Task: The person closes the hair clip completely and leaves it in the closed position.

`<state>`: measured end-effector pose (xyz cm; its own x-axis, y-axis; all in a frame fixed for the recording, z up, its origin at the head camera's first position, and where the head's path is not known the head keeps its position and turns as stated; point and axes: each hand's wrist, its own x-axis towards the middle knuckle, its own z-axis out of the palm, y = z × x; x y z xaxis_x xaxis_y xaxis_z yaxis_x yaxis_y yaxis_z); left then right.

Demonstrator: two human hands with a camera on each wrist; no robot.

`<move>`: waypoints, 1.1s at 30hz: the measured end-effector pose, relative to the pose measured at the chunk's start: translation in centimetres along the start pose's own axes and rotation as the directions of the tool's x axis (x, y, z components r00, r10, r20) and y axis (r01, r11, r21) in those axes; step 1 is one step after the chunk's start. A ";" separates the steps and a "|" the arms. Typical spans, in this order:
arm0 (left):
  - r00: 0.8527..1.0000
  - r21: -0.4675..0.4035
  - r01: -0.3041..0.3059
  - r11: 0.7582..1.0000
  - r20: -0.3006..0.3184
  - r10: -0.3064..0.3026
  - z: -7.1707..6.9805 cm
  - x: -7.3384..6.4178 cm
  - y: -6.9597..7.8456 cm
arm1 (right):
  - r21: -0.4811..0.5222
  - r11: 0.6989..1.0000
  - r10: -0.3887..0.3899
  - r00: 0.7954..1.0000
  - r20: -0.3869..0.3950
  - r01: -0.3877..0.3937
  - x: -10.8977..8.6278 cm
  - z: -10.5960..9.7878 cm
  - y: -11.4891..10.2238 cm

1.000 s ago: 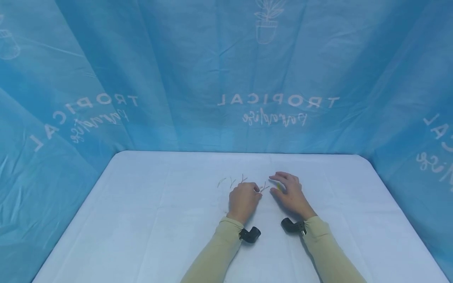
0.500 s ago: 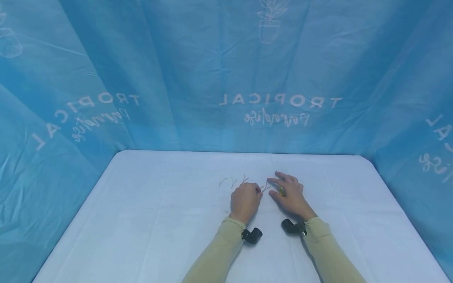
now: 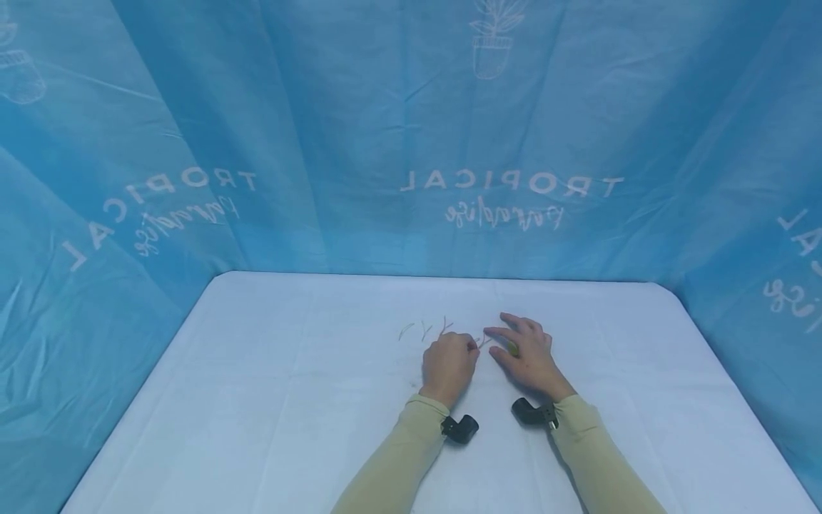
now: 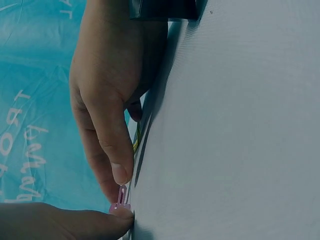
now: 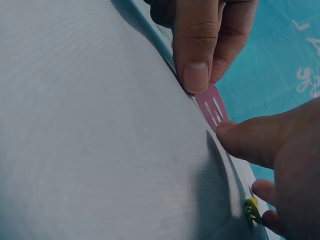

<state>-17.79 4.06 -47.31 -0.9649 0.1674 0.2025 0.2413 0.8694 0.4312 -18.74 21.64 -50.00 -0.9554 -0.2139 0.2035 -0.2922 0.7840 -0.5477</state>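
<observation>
Thumb and forefinger of my left hand (image 3: 449, 368) pinch a thin, flat pink piece with narrow slots (image 5: 211, 103), seen face-on in the right wrist view. Across from it, my right hand (image 3: 528, 357) has its thumb tip at the other end of this piece, the forefinger lying behind it. A yellow piece with pale slots (image 5: 253, 210) sits at the bent other fingers (image 5: 264, 190) of my right hand; from above it shows as a yellow-green spot under that hand. In the left wrist view the pink piece is partly covered by the left thumb (image 4: 95, 223).
Left of my hands, several thin pieces lie in a row on the white tabletop: a greenish curved one (image 3: 406, 330), a small forked one (image 3: 427, 330) and a pink forked one (image 3: 446, 325). A blue printed curtain (image 3: 359, 143) surrounds the back and sides.
My right forefinger and thumb have come in around the pink piece, and the yellow piece has shifted back under that hand. The left hand has drifted slightly right in view.
</observation>
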 end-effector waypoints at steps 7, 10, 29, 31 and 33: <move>1.000 0.001 0.005 1.000 0.012 -0.005 -0.1 0.0 0.3 | 0.009 1.000 0.012 1.000 0.003 -0.012 0.0 -0.1 -0.1; 1.000 0.003 0.004 1.000 0.011 -0.004 -0.2 0.0 0.4 | 0.018 1.000 0.020 1.000 0.004 -0.020 0.0 -0.2 -0.1; 1.000 0.001 0.000 1.000 -0.019 0.000 -0.7 -0.1 0.4 | 0.123 0.991 0.064 0.996 -0.059 -0.056 0.3 -0.3 0.0; 1.000 -0.007 0.009 1.000 -0.017 -0.009 -0.9 0.0 0.4 | 0.155 0.987 0.063 0.995 -0.078 -0.050 0.3 -0.3 0.1; 1.000 -0.011 0.017 1.000 -0.014 -0.017 -1.0 0.0 0.4 | 0.179 0.983 0.056 0.993 -0.102 -0.038 0.3 -0.3 0.1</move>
<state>-17.63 3.96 -46.29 -0.9674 0.1459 0.2070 0.2259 0.8669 0.4444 -19.04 21.85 -49.73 -0.9611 -0.1089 0.2537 -0.2589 0.6748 -0.6911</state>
